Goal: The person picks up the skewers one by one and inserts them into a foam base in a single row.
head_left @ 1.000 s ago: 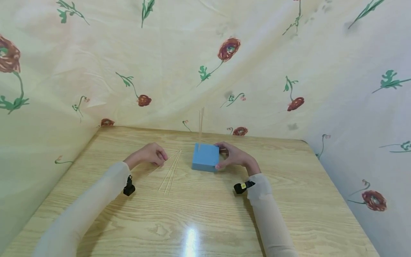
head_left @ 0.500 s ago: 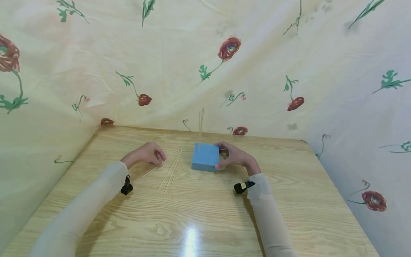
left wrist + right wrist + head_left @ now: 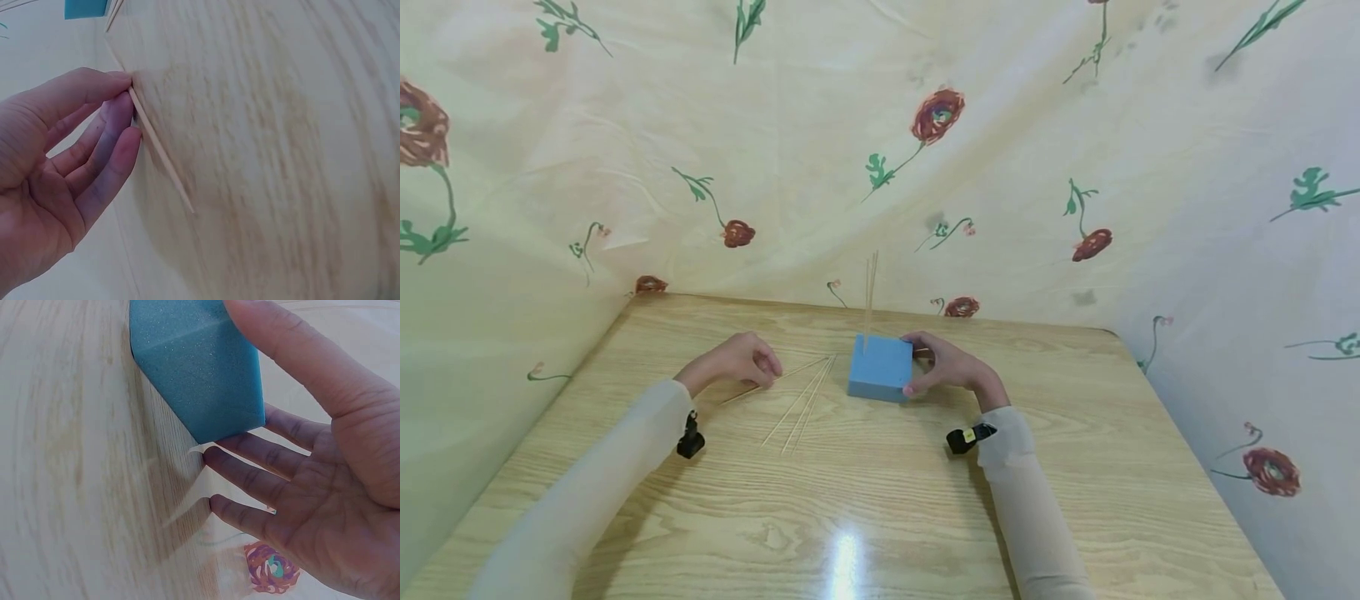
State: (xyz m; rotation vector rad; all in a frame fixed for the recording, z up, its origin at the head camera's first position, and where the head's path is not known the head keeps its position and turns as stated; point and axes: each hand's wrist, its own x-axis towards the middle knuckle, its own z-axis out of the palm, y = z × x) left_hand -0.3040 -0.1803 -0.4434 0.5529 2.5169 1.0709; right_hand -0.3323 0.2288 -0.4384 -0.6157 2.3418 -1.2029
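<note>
My left hand pinches a thin wooden skewer between thumb and fingertips, low over the table. The skewer slants in the head view, its far end by the tips of several loose skewers that lie fanned out on the wood. To their right sits a blue foam block, flat on the table. A few skewers stand upright in its back left part. My right hand holds the block's right side, thumb at the front corner and fingers behind; the right wrist view shows the lower fingers off the block.
The wood-grain table runs back to a flower-printed cloth that hangs behind and along both sides. Black wrist cameras hang from both sleeves. A bright light reflection shows near the table's front.
My left hand has moved slightly left with the skewer, which lies at a flatter slant now. The loose skewers' tips have shifted slightly right. The right hand and the block have stayed put.
</note>
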